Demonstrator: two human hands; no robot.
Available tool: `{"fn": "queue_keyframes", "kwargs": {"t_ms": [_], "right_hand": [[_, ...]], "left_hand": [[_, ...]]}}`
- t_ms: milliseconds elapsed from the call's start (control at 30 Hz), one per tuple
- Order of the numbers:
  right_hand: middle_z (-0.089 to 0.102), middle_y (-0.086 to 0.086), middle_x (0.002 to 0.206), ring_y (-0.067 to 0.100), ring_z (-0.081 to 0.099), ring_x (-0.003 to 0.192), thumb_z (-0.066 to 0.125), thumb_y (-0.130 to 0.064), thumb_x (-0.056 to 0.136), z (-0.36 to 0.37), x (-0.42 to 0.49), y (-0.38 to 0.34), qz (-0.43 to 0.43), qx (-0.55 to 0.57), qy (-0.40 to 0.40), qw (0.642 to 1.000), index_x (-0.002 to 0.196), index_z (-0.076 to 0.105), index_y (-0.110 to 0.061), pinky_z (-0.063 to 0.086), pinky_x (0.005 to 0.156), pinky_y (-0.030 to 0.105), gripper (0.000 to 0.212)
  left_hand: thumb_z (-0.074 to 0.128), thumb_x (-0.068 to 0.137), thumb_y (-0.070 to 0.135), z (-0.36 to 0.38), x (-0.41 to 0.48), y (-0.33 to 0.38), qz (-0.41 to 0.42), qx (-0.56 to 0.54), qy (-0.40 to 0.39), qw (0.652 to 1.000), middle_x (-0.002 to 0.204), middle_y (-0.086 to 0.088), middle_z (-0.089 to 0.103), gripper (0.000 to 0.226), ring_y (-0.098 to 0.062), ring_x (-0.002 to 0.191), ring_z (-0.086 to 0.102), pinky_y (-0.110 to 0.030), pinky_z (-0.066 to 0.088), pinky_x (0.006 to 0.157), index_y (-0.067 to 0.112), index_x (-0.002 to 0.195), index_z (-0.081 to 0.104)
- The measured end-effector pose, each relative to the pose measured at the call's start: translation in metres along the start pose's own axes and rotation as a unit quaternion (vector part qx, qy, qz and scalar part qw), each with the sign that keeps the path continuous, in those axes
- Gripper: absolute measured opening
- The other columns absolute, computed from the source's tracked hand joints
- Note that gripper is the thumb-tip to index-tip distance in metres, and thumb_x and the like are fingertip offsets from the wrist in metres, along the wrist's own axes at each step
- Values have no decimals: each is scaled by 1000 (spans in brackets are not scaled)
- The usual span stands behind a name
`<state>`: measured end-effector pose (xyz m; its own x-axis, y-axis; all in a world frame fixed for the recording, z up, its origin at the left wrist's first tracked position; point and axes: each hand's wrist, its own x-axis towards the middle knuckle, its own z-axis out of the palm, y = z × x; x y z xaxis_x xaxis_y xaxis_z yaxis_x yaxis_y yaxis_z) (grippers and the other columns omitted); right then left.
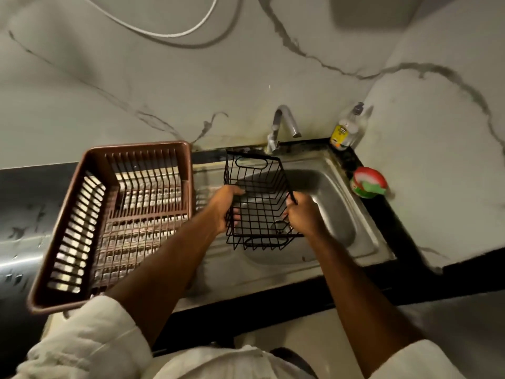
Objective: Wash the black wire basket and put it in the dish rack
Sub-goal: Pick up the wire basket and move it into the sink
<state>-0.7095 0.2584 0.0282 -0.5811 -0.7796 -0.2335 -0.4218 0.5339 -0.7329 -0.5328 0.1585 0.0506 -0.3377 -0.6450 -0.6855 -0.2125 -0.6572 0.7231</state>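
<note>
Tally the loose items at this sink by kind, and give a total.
Wire baskets: 1, the black wire basket
Dish racks: 1, the brown dish rack
Bottles: 1, the soap bottle
Tubs: 1, the red tub
Total: 4

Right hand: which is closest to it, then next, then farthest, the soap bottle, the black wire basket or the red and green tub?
1. black wire basket: the right hand grips its right rim, over the sink.
2. red and green tub: beside the sink's right edge.
3. soap bottle: back corner, right of the tap.
</note>
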Motion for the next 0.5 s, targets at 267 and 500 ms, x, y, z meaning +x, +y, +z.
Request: {"fn": "queue_keyframes", "kwargs": {"t_ms": [267, 500], "right_hand": [[72, 7, 85, 26, 69, 81, 48, -28, 101, 1, 62, 35, 14, -23, -79, 996, 84, 63, -18, 60, 78, 44, 25], [67, 7, 81, 25, 64, 80, 58, -37, 99, -19, 113, 37, -14, -80, -184, 980, 90, 70, -5, 49, 72, 36, 35]], "left_hand": [[54, 88, 31, 27, 44, -5, -11, -20, 50, 999, 102, -18, 67, 32, -34, 84, 67, -50, 55, 93, 12, 114, 58], [51, 90, 25, 51, 52, -4, -27, -38, 63, 997, 96, -14, 65, 31, -28, 79, 67, -36, 58, 62, 8, 115, 58]]}}
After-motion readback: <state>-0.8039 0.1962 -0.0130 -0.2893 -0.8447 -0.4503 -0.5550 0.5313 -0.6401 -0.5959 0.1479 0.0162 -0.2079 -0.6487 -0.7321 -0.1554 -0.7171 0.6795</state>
